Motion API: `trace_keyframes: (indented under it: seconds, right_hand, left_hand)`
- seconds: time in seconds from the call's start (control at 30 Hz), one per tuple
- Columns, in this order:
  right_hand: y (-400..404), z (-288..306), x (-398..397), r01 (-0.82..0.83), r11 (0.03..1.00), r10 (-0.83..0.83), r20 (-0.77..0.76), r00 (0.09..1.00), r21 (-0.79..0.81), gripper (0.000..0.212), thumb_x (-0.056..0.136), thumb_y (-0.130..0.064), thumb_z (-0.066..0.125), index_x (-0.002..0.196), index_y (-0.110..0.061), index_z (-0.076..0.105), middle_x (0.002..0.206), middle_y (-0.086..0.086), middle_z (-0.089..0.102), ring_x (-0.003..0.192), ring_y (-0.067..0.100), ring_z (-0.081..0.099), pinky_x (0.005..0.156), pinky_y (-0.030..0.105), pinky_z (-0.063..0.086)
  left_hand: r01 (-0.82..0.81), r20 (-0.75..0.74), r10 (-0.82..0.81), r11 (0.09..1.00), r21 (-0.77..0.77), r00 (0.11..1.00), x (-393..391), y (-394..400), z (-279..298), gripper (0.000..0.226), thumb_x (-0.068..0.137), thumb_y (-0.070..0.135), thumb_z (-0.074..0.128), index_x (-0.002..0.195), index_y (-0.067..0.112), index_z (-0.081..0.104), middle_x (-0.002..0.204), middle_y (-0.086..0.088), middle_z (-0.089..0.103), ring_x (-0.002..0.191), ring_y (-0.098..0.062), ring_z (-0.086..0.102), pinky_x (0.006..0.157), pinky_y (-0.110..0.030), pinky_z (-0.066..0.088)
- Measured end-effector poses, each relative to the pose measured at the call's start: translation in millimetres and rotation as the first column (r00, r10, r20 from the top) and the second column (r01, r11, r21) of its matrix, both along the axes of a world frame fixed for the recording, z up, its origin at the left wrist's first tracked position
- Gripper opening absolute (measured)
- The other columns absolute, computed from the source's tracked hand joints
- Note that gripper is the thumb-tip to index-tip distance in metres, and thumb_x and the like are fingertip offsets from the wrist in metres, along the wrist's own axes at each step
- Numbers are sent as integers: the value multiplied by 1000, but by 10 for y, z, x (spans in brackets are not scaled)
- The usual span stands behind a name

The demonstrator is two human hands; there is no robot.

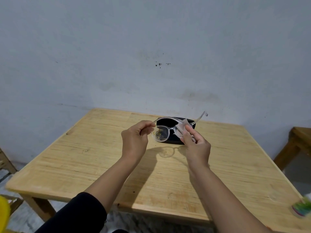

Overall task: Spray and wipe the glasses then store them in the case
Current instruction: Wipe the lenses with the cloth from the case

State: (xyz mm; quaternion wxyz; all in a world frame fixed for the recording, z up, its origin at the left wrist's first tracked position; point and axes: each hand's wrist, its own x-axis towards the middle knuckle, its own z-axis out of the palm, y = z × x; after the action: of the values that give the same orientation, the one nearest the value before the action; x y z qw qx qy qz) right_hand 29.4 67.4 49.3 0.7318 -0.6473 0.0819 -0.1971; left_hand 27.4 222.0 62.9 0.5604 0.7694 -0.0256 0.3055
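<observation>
Clear-framed glasses (162,134) are held in the air above the wooden table (84,157), temples unfolded. My left hand (134,140) pinches the left temple near its hinge. My right hand (196,145) pinches a small pale cloth (182,130) against the right lens, which the cloth covers. A black glasses case (171,122) lies open on the table behind the glasses, partly hidden by them and by my right hand.
A colourful, blurred object (302,207) sits at the table's near right corner. A second wooden table or stool (299,137) stands to the right. A grey wall rises close behind the table. Something yellow (3,214) shows at the lower left edge.
</observation>
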Motion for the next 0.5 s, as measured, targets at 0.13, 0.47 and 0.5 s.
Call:
trace_keyframes:
  seconds: [0.13, 0.47, 0.5]
  right_hand:
    - [-40, 74, -17, -83, 996, 82, -18, 996, -15, 18, 85, -21, 63, 97, -31, 71, 87, -8, 70, 79, 14, 68, 66, 20, 46]
    - [-83, 37, 20, 16, 996, -11, -56, 998, 84, 16, 81, -8, 65, 81, -24, 70, 70, -2, 60, 57, 7, 58, 62, 19, 47]
    - [-60, 34, 18, 48, 995, -44, -47, 998, 85, 17, 82, -9, 65, 79, -25, 68, 71, -3, 59, 57, 8, 57, 59, 19, 46]
  left_hand:
    - [8, 6, -8, 1000, -25, 1000, 17, 36, 17, 40, 80, -15, 53, 79, 22, 69, 76, 13, 69, 74, 4, 66, 71, -4, 47]
    - [-16, 17, 14, 995, 98, 1000, 35, 134, 19, 33, 81, -12, 54, 81, 16, 71, 71, 13, 68, 75, -1, 67, 74, -8, 49]
    - [-7, 24, 5, 994, 108, 1000, 21, 119, 10, 33, 80, -13, 53, 82, 15, 71, 71, 12, 68, 75, 0, 66, 74, -7, 49]
